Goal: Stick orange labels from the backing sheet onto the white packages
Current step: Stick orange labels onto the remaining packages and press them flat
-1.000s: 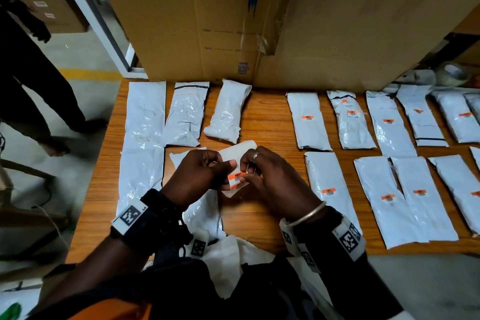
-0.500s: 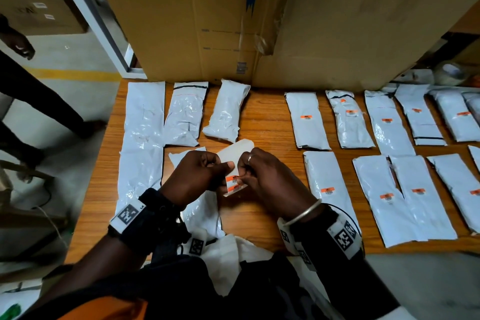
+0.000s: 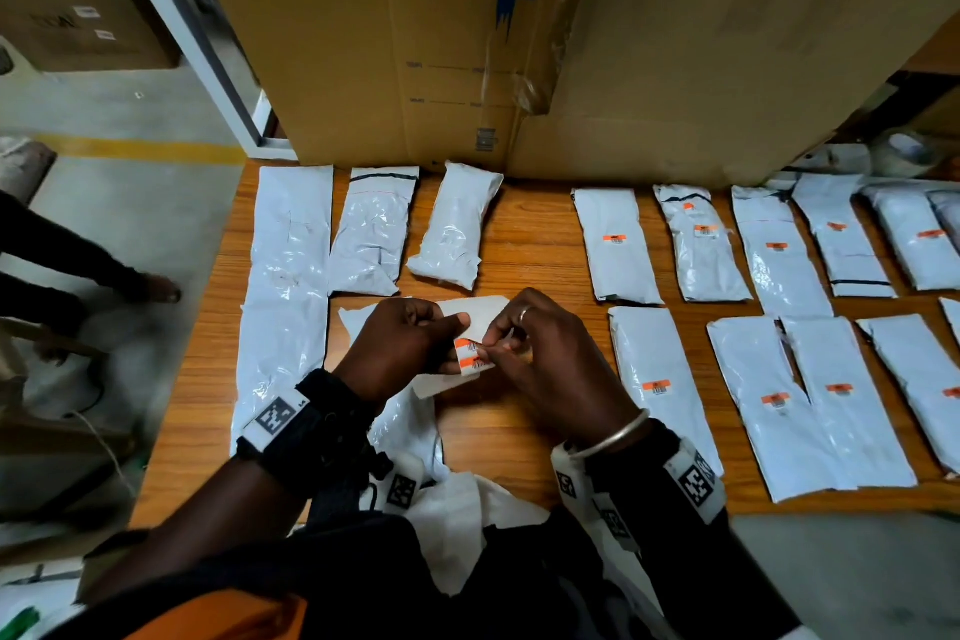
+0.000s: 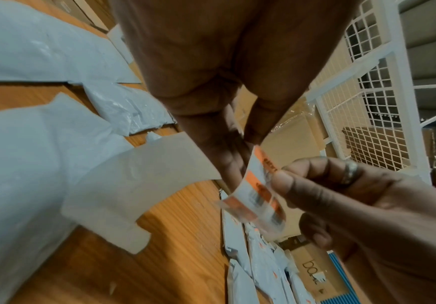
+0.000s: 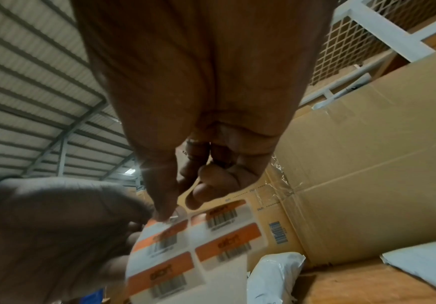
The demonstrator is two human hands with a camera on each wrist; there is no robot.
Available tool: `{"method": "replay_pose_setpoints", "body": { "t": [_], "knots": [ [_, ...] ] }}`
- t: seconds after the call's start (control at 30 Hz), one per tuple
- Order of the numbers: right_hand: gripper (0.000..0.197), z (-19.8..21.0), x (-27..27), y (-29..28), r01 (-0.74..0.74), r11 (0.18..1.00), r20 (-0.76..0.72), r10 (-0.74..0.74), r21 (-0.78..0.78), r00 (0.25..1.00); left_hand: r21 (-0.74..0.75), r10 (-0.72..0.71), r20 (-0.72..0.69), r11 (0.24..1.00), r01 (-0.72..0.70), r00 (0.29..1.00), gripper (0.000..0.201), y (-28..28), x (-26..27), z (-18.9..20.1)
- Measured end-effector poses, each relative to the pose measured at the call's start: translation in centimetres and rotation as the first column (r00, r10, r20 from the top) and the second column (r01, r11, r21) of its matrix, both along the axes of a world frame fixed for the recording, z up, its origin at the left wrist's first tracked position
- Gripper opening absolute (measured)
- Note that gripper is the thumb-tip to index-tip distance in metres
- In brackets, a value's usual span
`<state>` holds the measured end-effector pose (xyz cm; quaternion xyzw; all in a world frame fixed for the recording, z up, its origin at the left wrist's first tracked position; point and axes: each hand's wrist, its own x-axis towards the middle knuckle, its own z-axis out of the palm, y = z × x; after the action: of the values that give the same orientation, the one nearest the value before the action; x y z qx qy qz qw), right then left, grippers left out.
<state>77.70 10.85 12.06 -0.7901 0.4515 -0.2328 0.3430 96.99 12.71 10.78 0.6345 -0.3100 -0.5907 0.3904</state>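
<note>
Both hands meet mid-surface: left hand still grips the sheet, right hand now pinches a label corner (peel starting, not free yet). Left-side packages remain unlabelled; right ones done.

- A wooden table with orange-brown grain fills the near middle.
- A big cardboard box stands at the table's far edge, with a blue mark and loose clear tape on its front.
- To the left lies a grey concrete floor, crossed by a yellow line.
- A white frame rises at the far left, beside the box.
- A smaller brown carton sits at the far left.
- A white wire-mesh rack stands behind the boxes.
- Overhead is a ribbed metal roof on steel beams, with one small bright light.
</note>
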Motion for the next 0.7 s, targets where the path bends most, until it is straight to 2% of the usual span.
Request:
{"method": "replay_pose_setpoints", "body": {
  "t": [0.17,0.27,0.4,0.47,0.6,0.7],
  "knots": [
    [0.01,0.9,-1.3,0.6,0.111,0.992,0.138,-0.118,0.056,0.983,0.027,0.037,-0.034,0.999,-0.036,0.999,0.038,-0.8,-1.1,-1.3],
    [0.009,1.2,-2.5,0.5,0.234,0.953,0.197,-0.272,0.194,0.942,0.047,0.068,-0.072,0.997,-0.064,0.995,0.022,-1.2,-1.6,-2.1],
    [0.01,0.8,-3.9,0.0,0.329,0.898,0.205,-0.395,0.294,0.896,0.068,0.033,0.032,0.997,-0.035,0.999,0.019,-1.4,-1.1,-3.0],
    [0.007,0.4,-4.3,-0.3,0.341,0.886,0.216,-0.416,0.314,0.883,0.107,0.021,0.05,0.994,-0.026,0.999,0.018,-1.2,-0.7,-3.0],
    [0.005,-0.6,-4.1,-0.8,0.334,0.878,0.219,-0.421,0.344,0.88,0.197,0.0,0.051,0.98,-0.01,0.999,0.03,-1.0,0.1,-2.1],
    [0.008,-1.3,-3.0,-1.4,0.339,0.886,0.202,-0.412,0.315,0.889,0.103,-0.016,0.109,0.995,0.005,0.994,0.035,-1.0,1.0,-1.6]
  ]
}}
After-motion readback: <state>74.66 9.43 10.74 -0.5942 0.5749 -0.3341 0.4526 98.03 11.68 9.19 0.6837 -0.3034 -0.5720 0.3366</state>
